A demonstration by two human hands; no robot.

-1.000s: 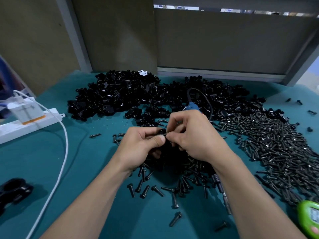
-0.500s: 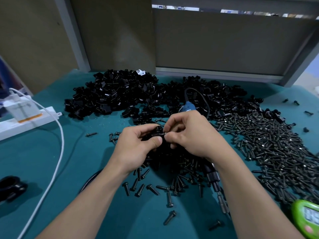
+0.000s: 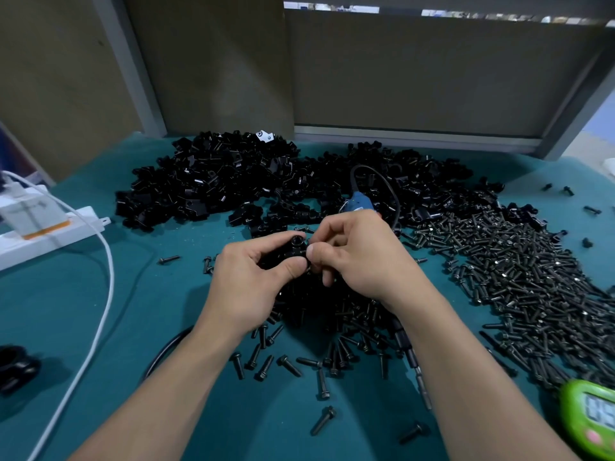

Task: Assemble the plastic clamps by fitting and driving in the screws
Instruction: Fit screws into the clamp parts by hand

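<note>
My left hand (image 3: 256, 271) grips a small black plastic clamp (image 3: 295, 245) between thumb and fingers at the middle of the table. My right hand (image 3: 359, 257) meets it from the right, its thumb and fingertips pinching a black screw (image 3: 305, 252) at the clamp's side; the screw is mostly hidden. A big heap of black clamps (image 3: 213, 184) lies behind the hands. Loose black screws (image 3: 519, 281) spread in a wide pile to the right, and more screws (image 3: 289, 364) lie scattered under my wrists.
A blue electric screwdriver (image 3: 361, 201) with a black cable lies behind my right hand. A white power strip (image 3: 50, 234) and white cord (image 3: 100, 311) sit at the left, a black assembled clamp (image 3: 15, 367) at the lower left, a green timer (image 3: 590, 417) at the lower right.
Both hands stay together on the clamp and have drifted slightly left and up in view. The clamp's round opening now shows above my left thumb.
</note>
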